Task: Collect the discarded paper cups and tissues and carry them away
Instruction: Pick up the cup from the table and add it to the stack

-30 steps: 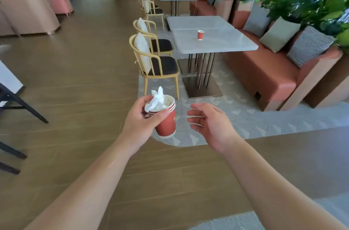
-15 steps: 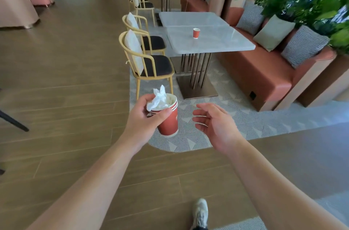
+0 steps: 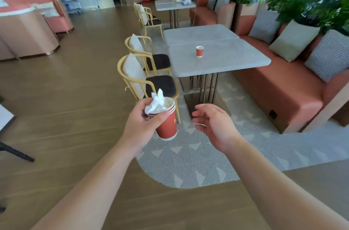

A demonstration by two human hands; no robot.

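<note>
Collection step, mid-way. Left hand (image 3: 140, 122) grips stacked cups (image 3: 167, 124) w/ tissue (image 3: 156, 104); right hand (image 3: 213, 124) spread, empty. Next: approach table (image 3: 236, 60), take remaining cup (image 3: 199, 51).

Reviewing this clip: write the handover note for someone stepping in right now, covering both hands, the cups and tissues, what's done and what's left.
Left hand: gripping a stack of red paper cups, crumpled tissue stuffed in the top one.
Right hand: open, empty, beside the stack.
Done: those cups and tissue are collected.
Left: one red cup stands upright on the near grey table; pick it up, then carry everything away. Items on the far table are too small to identify.
</note>
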